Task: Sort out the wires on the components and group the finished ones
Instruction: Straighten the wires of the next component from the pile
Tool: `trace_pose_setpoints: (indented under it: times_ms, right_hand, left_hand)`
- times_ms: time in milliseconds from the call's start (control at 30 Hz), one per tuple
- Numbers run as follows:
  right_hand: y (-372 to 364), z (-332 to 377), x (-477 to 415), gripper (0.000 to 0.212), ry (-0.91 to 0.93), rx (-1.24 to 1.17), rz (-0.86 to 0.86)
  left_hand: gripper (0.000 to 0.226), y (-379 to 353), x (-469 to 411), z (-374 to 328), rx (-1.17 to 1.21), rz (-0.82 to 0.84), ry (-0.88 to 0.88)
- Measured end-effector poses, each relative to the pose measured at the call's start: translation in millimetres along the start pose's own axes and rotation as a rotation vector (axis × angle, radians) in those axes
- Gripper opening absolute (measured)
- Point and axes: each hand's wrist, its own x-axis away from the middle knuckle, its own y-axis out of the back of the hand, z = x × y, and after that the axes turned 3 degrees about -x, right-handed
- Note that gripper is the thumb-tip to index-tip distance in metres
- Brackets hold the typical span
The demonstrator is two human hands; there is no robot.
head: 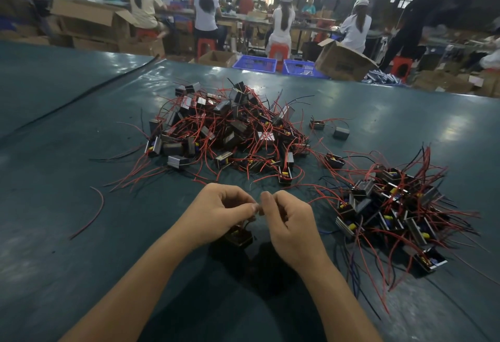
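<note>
We are at the wire-sorting step: just in front of the big pile [227, 130], our left hand [221, 213] and right hand [290, 220] both pinch the thin wires [247, 224] of one component [239, 236], which is under the left hand. Next, we judge, it should go to the small pile [392, 214], right of the big pile, once its wires are tidy.

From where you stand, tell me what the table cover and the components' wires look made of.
The table cover: glossy dark green sheet, probably vinyl or rubber; lamps glare off it. The wires: thin red and black insulation, likely plastic, bending freely.
</note>
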Motion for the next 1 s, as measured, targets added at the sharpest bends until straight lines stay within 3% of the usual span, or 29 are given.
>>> trace_pose_setpoints:
  times_ms: [133, 267, 400, 500, 600, 667, 767, 1000]
  right_hand:
    - [2.4, 2.8, -0.4, 0.012, 0.101, -0.037, 0.001]
    - [4.1, 2.3, -1.9, 0.007, 0.281, 0.057, -0.016]
    - [6.3, -0.3, -1.8, 0.012, 0.318, 0.160, -0.026]
    - [3.9, 0.7, -0.6, 0.011, 0.251, 0.137, 0.008]
    - [2.4, 3.3, -0.1, 0.011, 0.065, -0.082, 0.074]
    - [2.3, 5.8, -1.2, 0.015, -0.049, -0.201, 0.105]
    - [3.8, 6.5, -3.9, 0.018, -0.139, -0.270, 0.139]
    - [4.5, 4.1, -5.8, 0.029, -0.238, -0.152, 0.202]
  left_hand:
    - [0.017, 3.6, -0.8, -1.3, 0.208, -0.036, 0.129]
    - [0.021, 6.8, -0.7, -2.5, 0.308, 0.029, 0.192]
    - [0.019, 7.7, -1.1, -1.5, 0.288, 0.048, 0.196]
    - [0.013, 8.4, -0.4, 0.2, 0.253, 0.034, 0.144]
    - [0.007, 11.5, 1.2, -1.3, 0.215, 0.047, 0.062]
    - [0.016, 14.7, 1.8, -1.6, 0.188, 0.073, 0.006]
    - [0.013, 15.8, 2.0, -1.2, 0.125, 0.081, -0.072]
    - [0.003, 9.3, 4.4, 4.0, -0.416, -0.089, -0.460]
